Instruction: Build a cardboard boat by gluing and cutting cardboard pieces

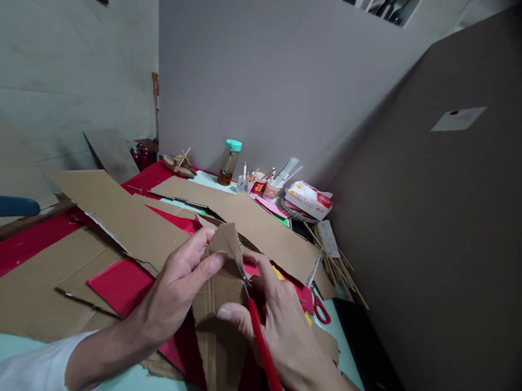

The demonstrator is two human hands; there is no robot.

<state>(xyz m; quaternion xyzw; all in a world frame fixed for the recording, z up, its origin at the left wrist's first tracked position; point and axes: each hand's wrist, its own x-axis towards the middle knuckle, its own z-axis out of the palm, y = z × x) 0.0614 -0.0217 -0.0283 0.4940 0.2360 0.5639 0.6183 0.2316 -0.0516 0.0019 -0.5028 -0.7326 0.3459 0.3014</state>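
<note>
My left hand (180, 284) pinches the upper part of a narrow piece of cardboard (219, 335) between thumb and fingers. That piece hangs down over the table, its top end bent. My right hand (281, 322) is closed around red-handled scissors (265, 356), the handles pointing down toward me. Their blades lie at the right edge of the cardboard, near its top; part of them is hidden by the cardboard and my fingers. Larger cardboard sheets (123, 217) lie beyond and to the left of my hands.
A second pair of red-handled scissors (321, 309) lies at right, near a bundle of sticks (337, 267). Toward the back stand a bottle with a turquoise lid (229, 162), a cup of tools (272, 190) and a tissue pack (308, 199). Grey partitions (270, 70) rise behind and right.
</note>
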